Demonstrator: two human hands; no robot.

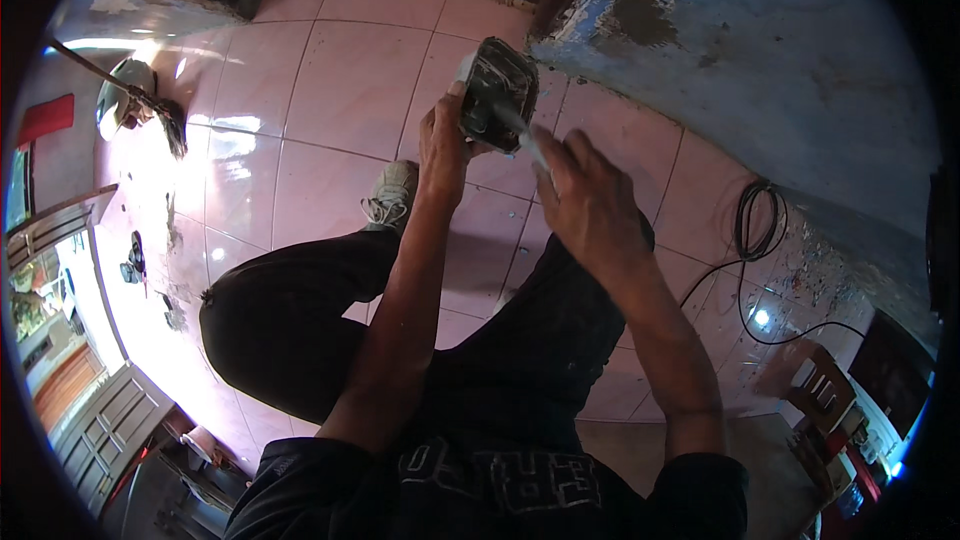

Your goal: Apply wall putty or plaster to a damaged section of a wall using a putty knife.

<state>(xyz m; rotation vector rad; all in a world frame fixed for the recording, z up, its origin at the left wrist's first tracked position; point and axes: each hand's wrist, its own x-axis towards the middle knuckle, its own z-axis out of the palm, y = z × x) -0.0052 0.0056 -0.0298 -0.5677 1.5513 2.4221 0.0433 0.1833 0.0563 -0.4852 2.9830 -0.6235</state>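
My left hand (445, 145) grips a small squarish plastic tub (522, 70) by its near left side. The tub is tipped so its inside faces me, and dark grey, wet-looking residue coats its walls. In my right hand (590, 195) is a scraper-like tool (530, 143), closed in the fingers. Its pale, slightly blurred end reaches into the tub; the exact blade shape cannot be made out. Both hands are above the pink tiled floor (340, 90), close to the corner of a worn blue wall (760, 60).
Grey-brown patches (645, 18) mark the peeling wall. A coiled black cable (757, 225) lies on the floor at right, near scattered flakes. My shoe (392, 190) is just left of the tub. A broom (165, 115) and dark sandals (133, 258) are far left; a wooden chair (822, 390) is lower right.
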